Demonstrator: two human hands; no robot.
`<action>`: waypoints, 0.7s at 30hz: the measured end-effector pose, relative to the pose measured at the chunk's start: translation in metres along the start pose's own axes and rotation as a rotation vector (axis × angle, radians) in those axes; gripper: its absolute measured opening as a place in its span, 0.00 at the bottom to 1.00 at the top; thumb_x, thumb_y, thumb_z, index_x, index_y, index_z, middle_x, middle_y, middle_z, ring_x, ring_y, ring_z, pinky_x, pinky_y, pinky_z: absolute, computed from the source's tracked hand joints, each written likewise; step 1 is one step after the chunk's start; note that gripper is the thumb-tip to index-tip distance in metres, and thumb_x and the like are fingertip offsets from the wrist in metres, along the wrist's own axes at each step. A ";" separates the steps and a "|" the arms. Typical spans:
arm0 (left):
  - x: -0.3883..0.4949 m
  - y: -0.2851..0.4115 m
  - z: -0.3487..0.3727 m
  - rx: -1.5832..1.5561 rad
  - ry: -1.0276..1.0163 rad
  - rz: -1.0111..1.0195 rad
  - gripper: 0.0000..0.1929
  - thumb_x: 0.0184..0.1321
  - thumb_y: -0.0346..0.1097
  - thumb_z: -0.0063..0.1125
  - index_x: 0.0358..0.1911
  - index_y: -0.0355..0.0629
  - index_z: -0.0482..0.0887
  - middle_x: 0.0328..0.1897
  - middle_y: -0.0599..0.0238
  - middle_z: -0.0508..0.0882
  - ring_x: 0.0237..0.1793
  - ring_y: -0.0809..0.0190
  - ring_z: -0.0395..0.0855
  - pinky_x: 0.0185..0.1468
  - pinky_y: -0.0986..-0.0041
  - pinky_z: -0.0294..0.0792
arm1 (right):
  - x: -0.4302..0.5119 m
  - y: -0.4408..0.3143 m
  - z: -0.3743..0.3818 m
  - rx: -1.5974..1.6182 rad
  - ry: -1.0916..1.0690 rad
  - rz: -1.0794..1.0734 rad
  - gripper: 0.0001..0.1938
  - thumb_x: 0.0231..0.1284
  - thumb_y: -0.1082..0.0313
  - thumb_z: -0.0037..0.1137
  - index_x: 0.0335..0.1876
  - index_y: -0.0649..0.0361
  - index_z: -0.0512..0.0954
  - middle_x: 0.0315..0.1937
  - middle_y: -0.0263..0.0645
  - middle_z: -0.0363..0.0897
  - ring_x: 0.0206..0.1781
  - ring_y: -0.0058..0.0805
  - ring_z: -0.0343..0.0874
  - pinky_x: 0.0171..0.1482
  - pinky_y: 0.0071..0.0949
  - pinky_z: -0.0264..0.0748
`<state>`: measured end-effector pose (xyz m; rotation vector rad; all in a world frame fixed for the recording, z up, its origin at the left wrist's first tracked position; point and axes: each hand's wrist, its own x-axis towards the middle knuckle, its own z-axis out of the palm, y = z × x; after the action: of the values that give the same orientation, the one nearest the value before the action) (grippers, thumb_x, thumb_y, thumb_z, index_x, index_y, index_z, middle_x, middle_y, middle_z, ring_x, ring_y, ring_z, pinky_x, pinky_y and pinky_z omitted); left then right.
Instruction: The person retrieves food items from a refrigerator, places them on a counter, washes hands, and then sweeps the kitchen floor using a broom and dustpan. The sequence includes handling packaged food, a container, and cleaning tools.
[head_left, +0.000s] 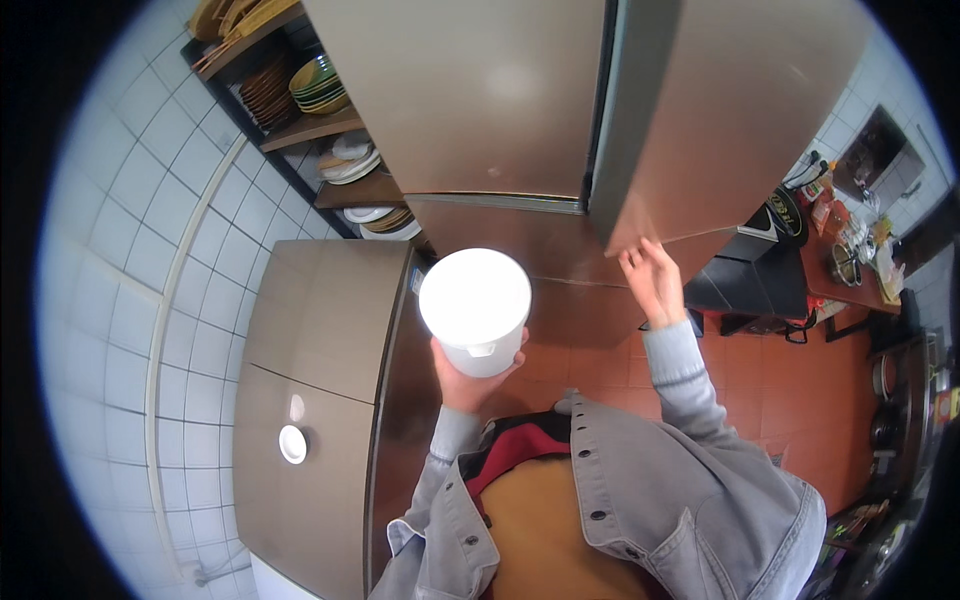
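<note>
My left hand (469, 382) holds a white plastic tub (477, 307) from below, its bright white lid facing up. In front of me stands a tall metallic refrigerator (487, 97). Its right-hand door (712, 127) is swung partly outward. At that door's lower corner is my right hand (652, 277), with the fingertips at the edge and the fingers slightly apart; whether they grip it I cannot tell. What is inside the refrigerator cannot be seen.
To the left is a low metallic cabinet (322, 322) with a small white dish (293, 444) on it. Behind it, a shelf unit (311, 127) holds stacked bowls and plates. On the right, a reddish table (817, 262) bears a metal pot (845, 266) and bags. The floor is red tile (750, 382).
</note>
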<state>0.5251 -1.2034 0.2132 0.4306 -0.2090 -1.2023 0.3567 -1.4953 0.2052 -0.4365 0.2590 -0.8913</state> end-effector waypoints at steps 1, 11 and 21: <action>0.009 -0.001 -0.001 0.169 -0.001 -0.010 0.42 0.66 0.71 0.36 0.74 0.47 0.60 0.69 0.45 0.71 0.65 0.38 0.71 0.53 0.49 0.70 | -0.015 -0.009 -0.012 -0.030 -0.071 0.007 0.07 0.71 0.70 0.54 0.51 0.56 0.75 0.48 0.32 0.78 0.47 0.26 0.75 0.53 0.32 0.74; 0.087 -0.002 0.045 -0.508 -0.248 -0.594 0.42 0.66 0.64 0.49 0.77 0.45 0.57 0.76 0.40 0.61 0.69 0.37 0.62 0.58 0.49 0.68 | -0.122 -0.054 -0.058 -0.079 0.233 -0.359 0.17 0.78 0.60 0.44 0.62 0.61 0.74 0.61 0.36 0.79 0.62 0.31 0.76 0.61 0.34 0.74; 0.115 -0.006 0.062 -0.305 -0.189 -0.767 0.43 0.65 0.70 0.44 0.76 0.50 0.60 0.77 0.46 0.63 0.71 0.35 0.64 0.59 0.46 0.70 | -0.148 0.010 0.059 -1.039 0.043 -0.315 0.46 0.56 0.66 0.71 0.79 0.58 0.55 0.70 0.47 0.66 0.73 0.36 0.65 0.73 0.37 0.64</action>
<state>0.5375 -1.3255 0.2584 0.1185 -0.0107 -1.9979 0.2970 -1.3570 0.2588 -1.4496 0.7103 -1.0265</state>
